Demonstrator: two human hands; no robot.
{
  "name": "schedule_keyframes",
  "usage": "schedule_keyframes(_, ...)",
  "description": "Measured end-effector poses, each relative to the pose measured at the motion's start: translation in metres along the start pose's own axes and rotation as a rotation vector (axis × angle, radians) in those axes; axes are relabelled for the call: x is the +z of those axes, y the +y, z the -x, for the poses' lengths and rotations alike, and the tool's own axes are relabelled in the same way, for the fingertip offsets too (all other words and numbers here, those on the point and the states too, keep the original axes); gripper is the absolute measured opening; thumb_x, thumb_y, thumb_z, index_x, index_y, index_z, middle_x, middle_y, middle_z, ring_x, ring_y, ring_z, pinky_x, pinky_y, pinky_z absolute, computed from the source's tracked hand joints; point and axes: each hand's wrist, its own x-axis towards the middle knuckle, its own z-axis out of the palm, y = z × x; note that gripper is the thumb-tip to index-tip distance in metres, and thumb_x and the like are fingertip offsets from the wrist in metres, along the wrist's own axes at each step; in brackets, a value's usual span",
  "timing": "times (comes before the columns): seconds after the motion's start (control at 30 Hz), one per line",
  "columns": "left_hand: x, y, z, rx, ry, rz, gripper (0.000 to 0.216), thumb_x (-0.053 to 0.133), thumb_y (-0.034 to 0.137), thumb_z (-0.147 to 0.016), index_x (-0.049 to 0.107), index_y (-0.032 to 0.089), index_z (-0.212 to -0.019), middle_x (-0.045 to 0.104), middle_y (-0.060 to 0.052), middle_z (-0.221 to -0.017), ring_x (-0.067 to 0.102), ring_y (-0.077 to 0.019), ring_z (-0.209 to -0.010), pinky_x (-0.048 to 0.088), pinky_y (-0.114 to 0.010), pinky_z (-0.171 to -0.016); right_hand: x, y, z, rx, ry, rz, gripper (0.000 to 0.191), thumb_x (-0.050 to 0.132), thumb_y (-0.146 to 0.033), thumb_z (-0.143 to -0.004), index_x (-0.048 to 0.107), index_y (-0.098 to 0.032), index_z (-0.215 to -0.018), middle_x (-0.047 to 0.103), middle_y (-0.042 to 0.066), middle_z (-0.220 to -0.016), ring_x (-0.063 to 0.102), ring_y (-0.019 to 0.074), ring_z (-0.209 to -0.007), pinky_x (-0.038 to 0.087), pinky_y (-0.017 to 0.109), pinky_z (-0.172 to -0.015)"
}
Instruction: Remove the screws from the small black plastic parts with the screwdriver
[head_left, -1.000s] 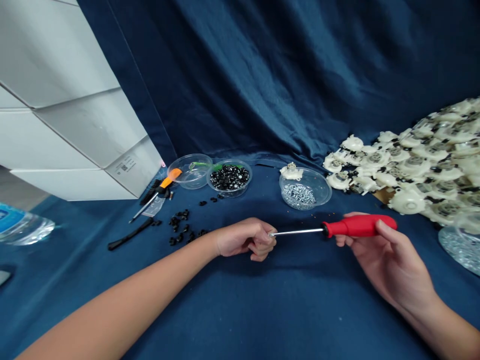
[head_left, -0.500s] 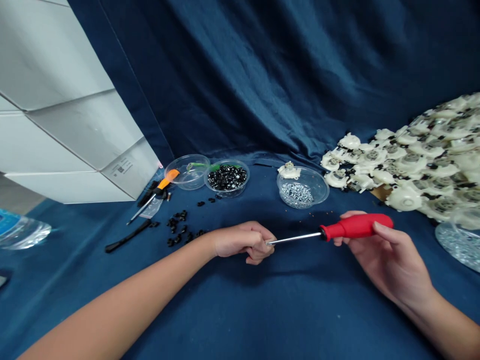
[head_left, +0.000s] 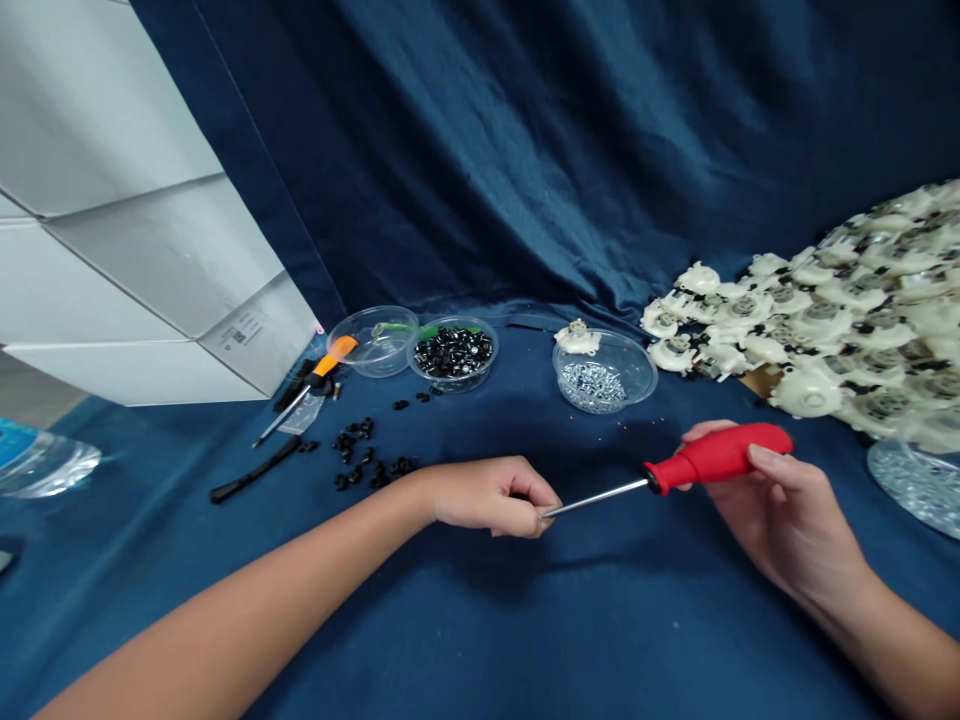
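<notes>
My right hand (head_left: pixel 795 510) is wrapped around the red handle of a screwdriver (head_left: pixel 709 460), which points left and slightly down. At the end of its metal shaft, the tip meets the pinched thumb and fingertips of my left hand (head_left: pixel 499 497). Whether a small piece sits between those fingertips cannot be made out. Both hands are held above the blue cloth (head_left: pixel 480 630). Behind them stands a clear bowl of silvery screws (head_left: pixel 595 385), with a cream plastic part (head_left: pixel 577 338) at its rim.
Small black pieces (head_left: pixel 352 440) lie left of my left hand, near a bowl of black parts (head_left: pixel 454 355). An orange-handled screwdriver (head_left: pixel 334 355) and a black strip (head_left: pixel 255 472) lie farther left. Cream assemblies (head_left: pixel 817 330) are heaped at right. White boxes (head_left: pixel 150 260) and a bottle (head_left: pixel 52 460) stand left.
My left hand's fingertips and the screwdriver tip have dropped slightly, so the shaft slants more. The left fingers are now drawn together in a pinch at the tip.
</notes>
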Motion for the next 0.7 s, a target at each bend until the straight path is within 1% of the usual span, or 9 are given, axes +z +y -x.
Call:
schedule_keyframes(0.13, 0.0033, 0.0018, 0.0005, -0.005, 0.001, -0.043, 0.026, 0.059, 0.016, -0.087, 0.044, 0.022, -0.066, 0.04, 0.005, -0.066, 0.03, -0.0131, -0.058, 0.027, -0.03, -0.057, -0.0001, 0.0002, 0.0016, 0.023, 0.04, -0.019, 0.031, 0.086, -0.053, -0.077, 0.091, -0.024, -0.088, 0.079, 0.006, -0.091, 0.07, 0.0211, -0.074, 0.065, 0.028, -0.069)
schedule_keyframes(0.23, 0.0044, 0.0027, -0.0001, -0.007, 0.009, -0.051, 0.031, 0.062, 0.018, -0.089, 0.041, 0.022, -0.066, 0.039, 0.006, -0.065, 0.031, -0.0133, -0.058, 0.027, -0.03, -0.057, -0.0004, -0.0004, 0.0018, 0.036, 0.093, -0.028, 0.03, 0.086, -0.051, -0.074, 0.09, -0.023, -0.085, 0.078, 0.007, -0.095, 0.07, 0.0234, -0.084, 0.066, 0.027, -0.074)
schedule_keyframes(0.3, 0.0043, 0.0034, -0.0004, -0.009, 0.015, -0.046, 0.034, 0.065, 0.021, -0.091, 0.042, 0.022, -0.065, 0.04, 0.005, -0.064, 0.032, -0.0136, -0.058, 0.027, -0.03, -0.057, -0.0003, -0.0009, 0.0012, 0.04, 0.12, -0.032, 0.029, 0.085, -0.05, -0.072, 0.09, -0.023, -0.084, 0.078, 0.008, -0.094, 0.069, 0.0242, -0.087, 0.066, 0.027, -0.075)
schedule_keyframes(0.4, 0.0038, 0.0036, -0.0007, -0.012, 0.023, -0.02, 0.032, 0.063, 0.023, -0.094, 0.047, 0.022, -0.067, 0.042, 0.005, -0.063, 0.037, -0.0142, -0.059, 0.031, -0.03, -0.058, 0.0005, -0.0017, 0.0, 0.043, 0.151, -0.041, 0.028, 0.083, -0.048, -0.071, 0.09, -0.023, -0.082, 0.078, 0.007, -0.094, 0.068, 0.0234, -0.088, 0.065, 0.025, -0.077)
schedule_keyframes(0.47, 0.0038, 0.0027, -0.0012, -0.014, 0.029, 0.012, 0.032, 0.059, 0.024, -0.097, 0.046, 0.022, -0.068, 0.041, 0.005, -0.064, 0.038, -0.0143, -0.058, 0.033, -0.029, -0.058, 0.0012, -0.002, -0.0006, 0.036, 0.174, -0.049, 0.027, 0.083, -0.047, -0.07, 0.089, -0.023, -0.081, 0.078, 0.006, -0.093, 0.067, 0.0225, -0.089, 0.064, 0.023, -0.078)
schedule_keyframes(0.6, 0.0044, -0.0017, -0.0033, -0.014, 0.059, 0.086, 0.032, 0.057, 0.027, -0.099, 0.043, 0.022, -0.071, 0.038, 0.005, -0.067, 0.036, -0.014, -0.058, 0.035, -0.027, -0.056, 0.0013, -0.0018, -0.0017, -0.003, 0.204, -0.069, 0.024, 0.082, -0.045, -0.072, 0.089, -0.024, -0.081, 0.079, 0.005, -0.092, 0.067, 0.0207, -0.089, 0.063, 0.021, -0.079)
schedule_keyframes(0.7, 0.0037, -0.006, -0.0054, -0.003, 0.09, 0.134, 0.028, 0.059, 0.029, -0.1, 0.047, 0.022, -0.075, 0.038, 0.006, -0.067, 0.034, -0.0138, -0.058, 0.036, -0.026, -0.055, -0.0008, -0.0013, -0.0031, -0.015, 0.208, -0.068, 0.02, 0.08, -0.043, -0.075, 0.089, -0.027, -0.082, 0.079, 0.004, -0.092, 0.068, 0.0214, -0.086, 0.064, 0.024, -0.075)
